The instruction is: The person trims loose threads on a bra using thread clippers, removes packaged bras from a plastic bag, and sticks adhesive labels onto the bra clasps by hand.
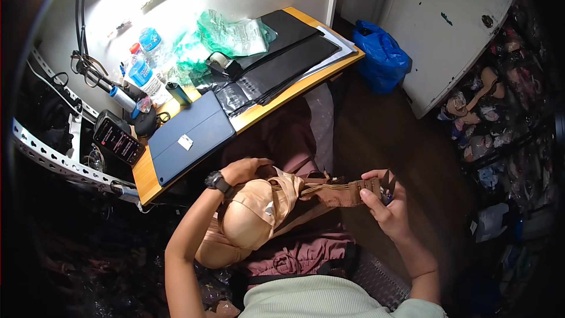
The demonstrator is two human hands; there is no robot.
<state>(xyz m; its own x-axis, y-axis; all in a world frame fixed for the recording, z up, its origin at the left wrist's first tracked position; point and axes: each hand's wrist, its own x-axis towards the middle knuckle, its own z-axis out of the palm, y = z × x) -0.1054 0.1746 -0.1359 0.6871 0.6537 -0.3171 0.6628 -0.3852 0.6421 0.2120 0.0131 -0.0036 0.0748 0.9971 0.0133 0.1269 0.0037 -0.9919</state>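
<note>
left hand [244, 171] curved over the upper edge of the beige bras [247, 215], held above the lap; its fingertips are hidden. right hand [388, 212] closed, thumb pinching the end of the brown hook band [341, 193], with a dark pointed tool [388, 179], possibly snips, in the same grip. step in hand, as judged: band held extended; any move there calls for steady tension and blades off the fabric. tool handles unclear; bra count uncertain. beyond: desk [246, 119], blue case [191, 141], phone [119, 141].

Print on the phone screen [118, 141] and bottle labels [140, 73] is too small to read.
</note>
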